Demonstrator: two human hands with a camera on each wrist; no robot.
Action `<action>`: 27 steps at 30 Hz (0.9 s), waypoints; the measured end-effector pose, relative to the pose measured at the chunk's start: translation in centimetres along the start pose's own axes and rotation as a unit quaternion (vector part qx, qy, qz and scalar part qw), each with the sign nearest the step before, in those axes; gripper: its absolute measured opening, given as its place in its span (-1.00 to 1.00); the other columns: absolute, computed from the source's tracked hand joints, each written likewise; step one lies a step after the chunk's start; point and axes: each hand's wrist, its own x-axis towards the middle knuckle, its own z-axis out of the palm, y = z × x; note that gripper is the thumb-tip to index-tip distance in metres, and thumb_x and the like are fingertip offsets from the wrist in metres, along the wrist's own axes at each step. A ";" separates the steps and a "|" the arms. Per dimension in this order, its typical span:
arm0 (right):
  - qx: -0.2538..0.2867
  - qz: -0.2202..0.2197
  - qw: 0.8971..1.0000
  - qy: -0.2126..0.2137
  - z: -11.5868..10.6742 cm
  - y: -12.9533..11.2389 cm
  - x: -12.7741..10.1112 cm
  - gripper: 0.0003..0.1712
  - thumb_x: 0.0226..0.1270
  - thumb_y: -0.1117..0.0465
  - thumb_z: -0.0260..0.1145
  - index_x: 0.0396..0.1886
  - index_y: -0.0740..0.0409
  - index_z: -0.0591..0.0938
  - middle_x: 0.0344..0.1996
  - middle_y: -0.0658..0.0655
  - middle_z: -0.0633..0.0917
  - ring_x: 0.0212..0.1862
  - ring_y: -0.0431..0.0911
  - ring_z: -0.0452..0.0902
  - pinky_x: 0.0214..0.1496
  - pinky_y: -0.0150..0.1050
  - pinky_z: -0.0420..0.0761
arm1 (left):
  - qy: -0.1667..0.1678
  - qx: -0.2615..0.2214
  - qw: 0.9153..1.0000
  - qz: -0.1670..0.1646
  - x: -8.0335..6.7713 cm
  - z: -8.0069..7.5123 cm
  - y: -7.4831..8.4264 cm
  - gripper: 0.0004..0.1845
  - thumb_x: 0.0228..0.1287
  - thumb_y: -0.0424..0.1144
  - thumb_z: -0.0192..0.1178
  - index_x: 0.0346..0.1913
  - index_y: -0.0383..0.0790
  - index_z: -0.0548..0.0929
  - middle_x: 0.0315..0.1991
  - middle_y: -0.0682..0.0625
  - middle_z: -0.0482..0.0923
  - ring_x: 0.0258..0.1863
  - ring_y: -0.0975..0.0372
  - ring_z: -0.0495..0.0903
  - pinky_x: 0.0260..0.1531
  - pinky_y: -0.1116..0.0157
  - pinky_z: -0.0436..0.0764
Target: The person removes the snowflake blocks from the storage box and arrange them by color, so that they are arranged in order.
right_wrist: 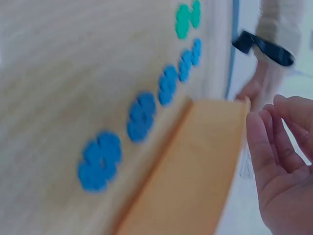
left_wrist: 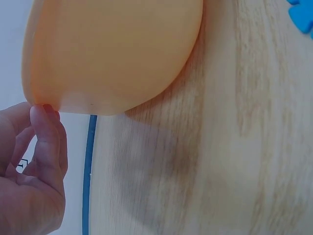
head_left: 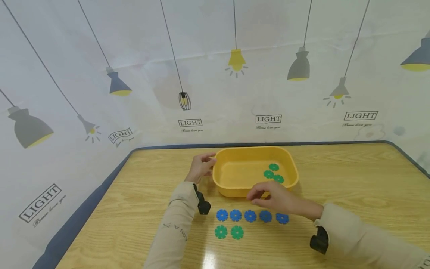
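two green flower-shaped plastic discs (head_left: 229, 232) nearest, before yellow plastic tub (head_left: 291, 164) | five blue flower-shaped discs (head_left: 250, 216) closer to tub; light, stiff, thin—pinch by edge | right hand (head_left: 275, 198) above them at tub's near wall, fingers loosely curled, empty | left hand (head_left: 201, 167) fingertips on tub's left rim | three green discs (head_left: 273, 173) inside tub | wooden bench (head_left: 352, 179)

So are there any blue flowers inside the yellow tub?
No, the yellow tub holds only three green flowers; the five blue flowers lie on the table.
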 end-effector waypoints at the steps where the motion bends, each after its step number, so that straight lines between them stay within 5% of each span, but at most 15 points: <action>1: -0.010 -0.005 1.000 0.010 -0.4 0.0 0.0 -0.90 0.18 0.29 0.22 -0.29 0.14 0.61 -0.37 0.05 0.63 -0.32 -0.24 0.50 -0.39 -0.33 0.56 | -0.001 0.000 1.000 -0.002 0.0 0.0 0.0 -0.65 0.19 -0.28 0.14 0.07 -0.14 0.53 -0.20 -0.11 0.49 -0.31 0.15 0.58 -0.52 0.37 0.58; 16: -0.061 0.013 0.993 0.101 -5.7 1.8 1.6 -0.86 0.21 0.30 0.19 -0.26 0.24 0.60 -0.42 0.06 0.62 -0.42 -0.18 0.48 -0.42 -0.31 0.51 | -0.002 -0.007 1.000 -0.008 0.1 -0.2 -0.2 -0.65 0.19 -0.29 0.13 0.07 -0.14 0.53 -0.22 -0.11 0.48 -0.32 0.15 0.58 -0.54 0.38 0.57; 27: -0.002 0.127 0.986 0.107 -6.2 5.6 3.3 -0.77 0.25 0.28 0.15 -0.16 0.34 0.55 -0.33 0.20 0.58 -0.31 0.13 0.50 -0.26 -0.08 0.57 | -0.004 0.000 1.000 -0.004 0.1 -0.1 -0.1 -0.64 0.19 -0.27 0.13 0.08 -0.13 0.52 -0.20 -0.11 0.49 -0.32 0.17 0.57 -0.48 0.35 0.58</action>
